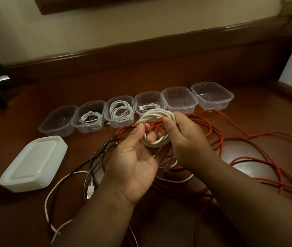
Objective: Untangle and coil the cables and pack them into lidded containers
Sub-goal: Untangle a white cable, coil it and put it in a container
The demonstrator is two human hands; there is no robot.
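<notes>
- Nearest on the bench (248,107), loose cables lay slack: a white cable (52,198), a black cable (95,155) and a USB plug (90,193). They looked light and floppy, likely to snag on each other if pulled.
- The left hand (134,161) was palm-up, its thumb and fingers pinching the near side of the coil (156,128).
- The right hand (184,138) gripped the coil's far side, fingers curled round the bundled loops.
- The coil, cream-white and wound in several loops, was held above the bench between both hands. It seemed light, soft and springy; I judged it would loosen if let go, so the crossing loops were the place to hold.
- The red cable (218,139) sprawled under and right of the hands, long and thin, probably prone to tangling.
- To the left sat a stack of lids (32,163), stiff and light by the look.
- Farthest, six clear tubs (179,100) stood in a row; three held white coils, three looked empty.
- No brand, label or writing could be read.
</notes>
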